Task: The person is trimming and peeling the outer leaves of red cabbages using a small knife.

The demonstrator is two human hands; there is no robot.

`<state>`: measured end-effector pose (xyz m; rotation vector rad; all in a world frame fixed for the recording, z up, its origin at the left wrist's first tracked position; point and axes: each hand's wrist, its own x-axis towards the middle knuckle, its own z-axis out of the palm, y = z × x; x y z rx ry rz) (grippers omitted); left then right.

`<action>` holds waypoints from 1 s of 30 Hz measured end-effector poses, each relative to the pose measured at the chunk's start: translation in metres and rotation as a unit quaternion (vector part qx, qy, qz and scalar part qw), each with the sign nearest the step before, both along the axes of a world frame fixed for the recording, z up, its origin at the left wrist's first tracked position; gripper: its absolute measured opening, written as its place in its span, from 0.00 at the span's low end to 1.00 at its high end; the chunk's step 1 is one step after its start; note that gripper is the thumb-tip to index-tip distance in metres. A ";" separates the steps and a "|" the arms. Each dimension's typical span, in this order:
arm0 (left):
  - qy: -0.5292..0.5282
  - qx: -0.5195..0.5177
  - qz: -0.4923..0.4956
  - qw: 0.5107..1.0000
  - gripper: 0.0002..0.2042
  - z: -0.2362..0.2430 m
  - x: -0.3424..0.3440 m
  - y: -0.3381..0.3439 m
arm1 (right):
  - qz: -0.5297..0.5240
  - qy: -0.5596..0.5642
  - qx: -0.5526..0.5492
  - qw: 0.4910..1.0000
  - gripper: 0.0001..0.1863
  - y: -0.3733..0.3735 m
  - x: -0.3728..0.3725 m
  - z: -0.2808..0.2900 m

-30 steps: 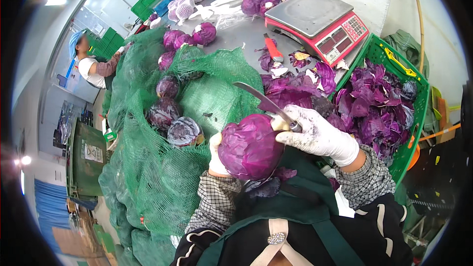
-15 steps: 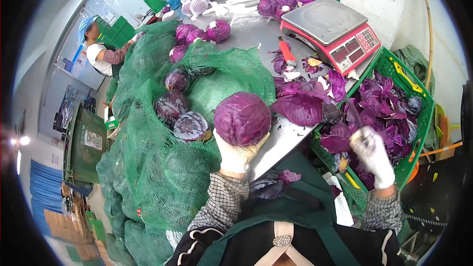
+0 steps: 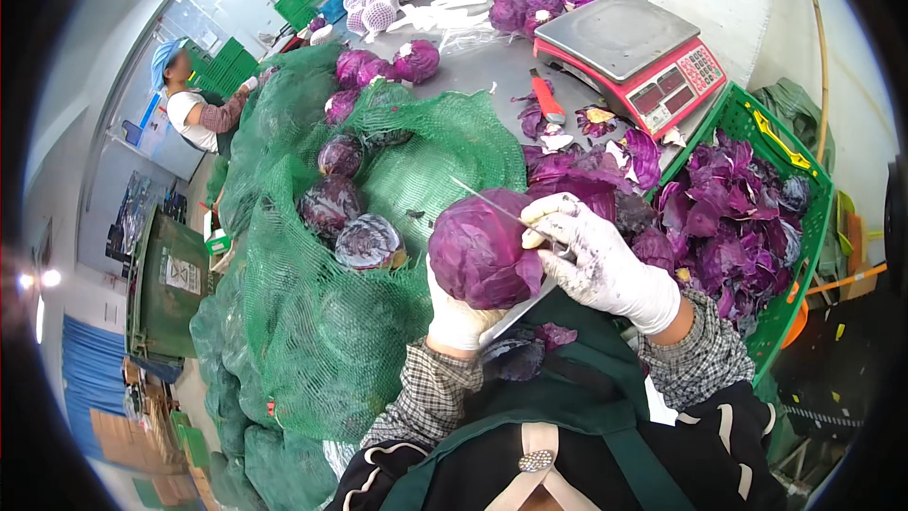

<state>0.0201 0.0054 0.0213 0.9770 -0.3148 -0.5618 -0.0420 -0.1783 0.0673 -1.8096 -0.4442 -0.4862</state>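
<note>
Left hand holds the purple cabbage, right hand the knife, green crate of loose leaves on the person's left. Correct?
No: the green crate of loose leaves is on the person's right, per the head view. The left hand does hold the purple cabbage, the right hand the knife.

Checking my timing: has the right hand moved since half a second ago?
Yes: left, away from the green crate; the right hand is now at the held cabbage.

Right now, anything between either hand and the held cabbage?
Left hand: nothing visible; it supports the cabbage from its lower left. Right hand: the knife it holds crosses the cabbage's upper right in view; whether the blade touches, can't tell.
</note>
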 end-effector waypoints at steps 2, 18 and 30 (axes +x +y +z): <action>-0.125 0.114 0.039 0.985 0.27 0.004 -0.003 -0.001 | -0.003 -0.048 -0.079 0.996 0.11 -0.007 0.001 0.005; 0.421 -0.232 -0.016 0.876 0.37 -0.007 -0.002 0.005 | -0.146 0.017 -0.004 0.989 0.24 -0.035 -0.045 -0.014; 0.488 -0.238 -0.019 0.839 0.34 0.012 -0.010 -0.010 | -0.040 0.017 0.059 0.997 0.09 0.004 -0.024 -0.014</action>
